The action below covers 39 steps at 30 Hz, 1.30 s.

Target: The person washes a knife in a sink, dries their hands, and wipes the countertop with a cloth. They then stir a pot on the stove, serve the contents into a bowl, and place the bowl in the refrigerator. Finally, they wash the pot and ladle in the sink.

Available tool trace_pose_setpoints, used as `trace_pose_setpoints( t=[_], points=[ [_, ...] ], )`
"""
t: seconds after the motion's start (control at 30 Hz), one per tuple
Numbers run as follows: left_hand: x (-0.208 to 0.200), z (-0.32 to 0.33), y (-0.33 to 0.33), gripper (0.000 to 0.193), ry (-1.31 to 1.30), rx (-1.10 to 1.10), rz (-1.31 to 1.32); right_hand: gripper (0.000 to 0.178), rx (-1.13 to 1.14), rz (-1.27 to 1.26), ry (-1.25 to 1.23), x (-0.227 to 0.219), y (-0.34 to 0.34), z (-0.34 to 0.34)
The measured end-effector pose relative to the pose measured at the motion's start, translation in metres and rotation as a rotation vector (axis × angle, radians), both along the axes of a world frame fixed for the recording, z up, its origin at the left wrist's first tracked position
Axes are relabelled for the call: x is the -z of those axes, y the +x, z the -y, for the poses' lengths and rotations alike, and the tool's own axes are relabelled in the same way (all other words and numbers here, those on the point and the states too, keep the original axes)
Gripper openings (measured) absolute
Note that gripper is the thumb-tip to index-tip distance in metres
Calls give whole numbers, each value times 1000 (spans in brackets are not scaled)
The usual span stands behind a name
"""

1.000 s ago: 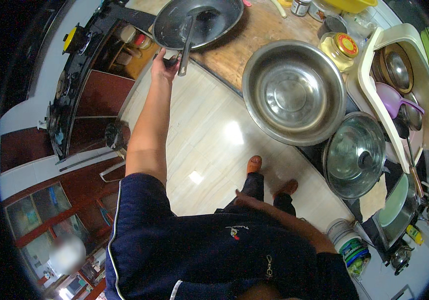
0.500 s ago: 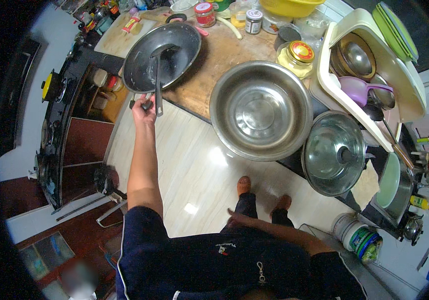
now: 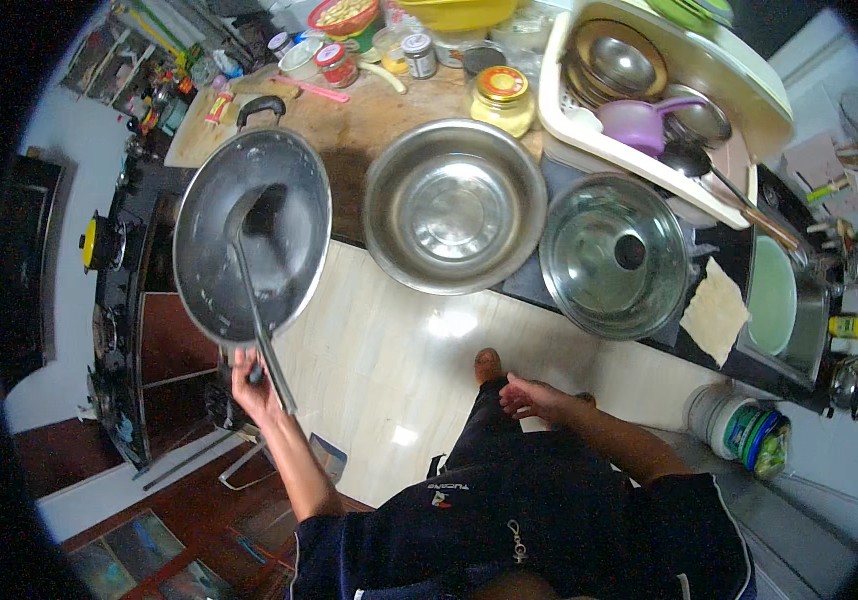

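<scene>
My left hand (image 3: 257,390) is closed round the near handle of a dark wok (image 3: 207,235) with a thin metal rim. It holds the wok up, clear of the wooden board, above the floor at the left. Inside lies a long-handled metal cooking utensil (image 3: 248,280); its handle sticks out over the near rim, past my fingers. The utensil's head is too blurred to name exactly. My right hand (image 3: 533,398) hangs in front of my body with loose fingers and holds nothing.
A large steel basin (image 3: 389,215) and a glass lid (image 3: 574,285) sit along the counter edge. Behind are a wooden board (image 3: 349,125), jars and a cream tub (image 3: 551,100) of dishes. A yellow pot (image 3: 102,242) stands on the stove at left; a sink (image 3: 799,362) is at right.
My left hand has brought the wok off the board, toward me and to the left, with the utensil still in it. My right hand has risen slightly, and the view has shifted rightward.
</scene>
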<state>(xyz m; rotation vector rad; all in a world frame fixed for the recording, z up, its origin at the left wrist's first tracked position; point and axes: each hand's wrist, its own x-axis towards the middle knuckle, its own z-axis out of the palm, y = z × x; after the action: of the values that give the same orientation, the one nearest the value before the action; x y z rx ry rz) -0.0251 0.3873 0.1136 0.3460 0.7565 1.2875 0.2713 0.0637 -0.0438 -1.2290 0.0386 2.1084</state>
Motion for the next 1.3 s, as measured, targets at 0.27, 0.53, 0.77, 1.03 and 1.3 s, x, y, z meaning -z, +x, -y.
trace_pose_setpoints(
  t=[0.27,0.53,0.77,1.03,1.3],
  points=[
    [-63,146,36,13,67,188,-144,30,-67,321,543,-38,48,83],
    [-57,339,183,17,-108,469,-187,37,1091,695,716,-179,192,248],
    [-17,467,343,24,-280,1018,-124,47,1561,988,391,-207,280,449],
    [7,567,494,50,-264,1563,-191,44,1705,1054,190,-198,363,591],
    [45,569,613,53,110,1910,-395,36,1769,979,-255,-163,411,649]
  ],
)
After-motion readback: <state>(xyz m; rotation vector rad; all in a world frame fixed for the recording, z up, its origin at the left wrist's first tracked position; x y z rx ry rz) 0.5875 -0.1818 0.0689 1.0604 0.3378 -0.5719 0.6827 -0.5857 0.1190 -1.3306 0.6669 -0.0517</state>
